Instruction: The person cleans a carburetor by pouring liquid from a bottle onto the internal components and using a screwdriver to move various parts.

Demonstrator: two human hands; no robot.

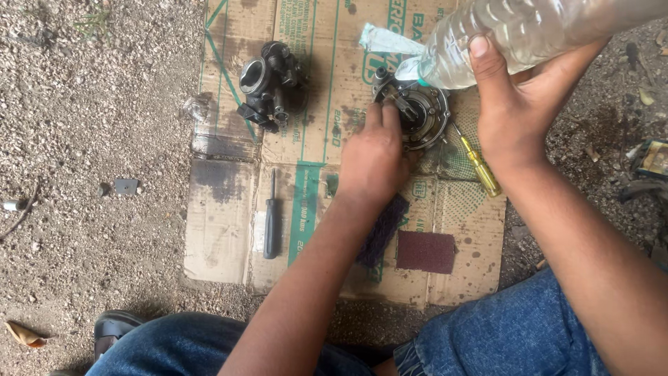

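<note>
My right hand (511, 104) grips a clear plastic bottle (515, 31), tilted so its neck points down-left over a round metal engine part (416, 111) lying on flattened cardboard (223, 216). A pale blue-green strip (386, 40) hangs at the bottle's mouth. My left hand (372, 160) rests on the near-left edge of that round part, fingers curled onto it. A yellow-handled screwdriver (480, 166) lies just right of the part, below my right hand.
A black carburetor-like body (270, 83) sits at the cardboard's far left. A black screwdriver (271, 219), a dark cloth (383, 230) and a maroon abrasive pad (425, 251) lie nearer me. Gravel ground (90, 139) surrounds the cardboard; my jeans (501, 334) are at the bottom.
</note>
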